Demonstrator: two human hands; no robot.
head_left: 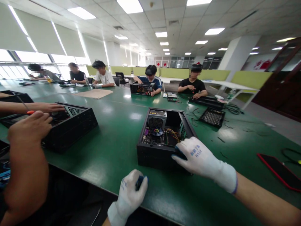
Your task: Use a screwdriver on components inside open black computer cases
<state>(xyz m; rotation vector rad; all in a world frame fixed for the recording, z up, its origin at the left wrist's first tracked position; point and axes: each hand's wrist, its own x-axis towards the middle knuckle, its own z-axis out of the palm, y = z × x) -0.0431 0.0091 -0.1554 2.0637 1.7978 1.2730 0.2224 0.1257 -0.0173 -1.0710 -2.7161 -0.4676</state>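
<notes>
- Clearly, the thing to mind is the open computer case (154, 157), lying on the green worktop (113, 138) right of centre in the frame, its insides facing up
- The right grip (197, 158), in a white glove, is at the case's near right corner, thumb set apart from the fingers; whether it clamps the rim or only rests there, I cannot tell
- The left grip (130, 191), bottom of the frame and left of centre, is curled narrow near the case without touching it; I cannot tell whether anything sits inside its fingers
- A good hold here, I judge, keeps to the outer frame, thumb outside and fingertips barely over the edge, since metal rims can be sharp
- With one corner taken, the case could swing if pushed; the left end of its near wall would balance it
- Best keep fingertips off the fan (157, 131) and out of the yellow cables (173, 134), just right of the frame's middle, as a loop could snag
- The power box (157, 117) sits far left in the case, so weight probably leans that way
- Leave elbow room for the co-worker's hand (35, 124) and screwdriver (30, 112) at the left of the frame
</notes>
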